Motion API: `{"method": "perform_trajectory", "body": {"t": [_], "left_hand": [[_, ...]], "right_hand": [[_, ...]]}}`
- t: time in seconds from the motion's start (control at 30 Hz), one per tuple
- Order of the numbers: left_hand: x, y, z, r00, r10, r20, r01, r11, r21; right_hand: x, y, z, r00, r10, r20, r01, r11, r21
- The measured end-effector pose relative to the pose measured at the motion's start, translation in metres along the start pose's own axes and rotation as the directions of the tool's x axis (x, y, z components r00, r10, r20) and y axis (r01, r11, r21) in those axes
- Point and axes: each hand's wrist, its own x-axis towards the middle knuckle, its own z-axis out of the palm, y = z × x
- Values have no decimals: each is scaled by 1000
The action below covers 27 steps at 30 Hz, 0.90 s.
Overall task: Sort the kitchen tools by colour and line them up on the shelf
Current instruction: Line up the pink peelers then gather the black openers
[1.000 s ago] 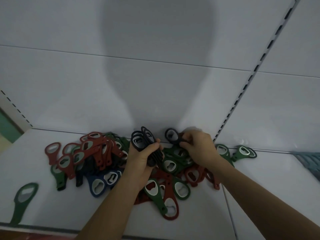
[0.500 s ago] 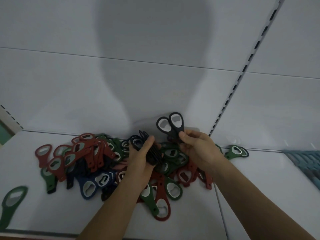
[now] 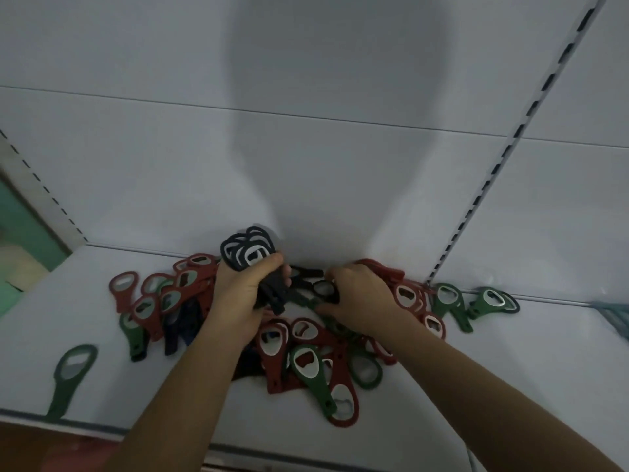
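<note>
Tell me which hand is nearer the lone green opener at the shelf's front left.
Left. The left hand, gripping black openers, is up and right of the green opener; the right hand is farther right, over the pile.

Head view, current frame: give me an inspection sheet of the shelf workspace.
Surface: white shelf, openers unsorted.
Job's things: pile of red, green and blue bottle openers; lone green opener front left; two green openers at right.
Clutter: grey-blue item at right edge, unidentifiable.
Hands: left hand grips a bundle of black openers; right hand on a black opener in the pile, grip unclear.
Cables: nothing seen.
Surroundings: white back panel, slotted upright.
</note>
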Motion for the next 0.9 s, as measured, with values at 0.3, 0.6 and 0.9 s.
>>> {"method": "perform_trajectory", "body": {"t": [0.3,0.6,0.9], "left_hand": [[-16,-9,-10,989,132,-71,-131,991,19],[-31,-14,-6,987,151,-49,-156,979,-130],[-44,-13,8,924,127,-361,-213,955,-208]], "right_hand": [[-9,-20,-18,936,233,-265,-24,791,611],[-26,-72,-19,995,85,-51,23,301,953],[-24,-85,4,987,133,-94,51,300,953]]}}
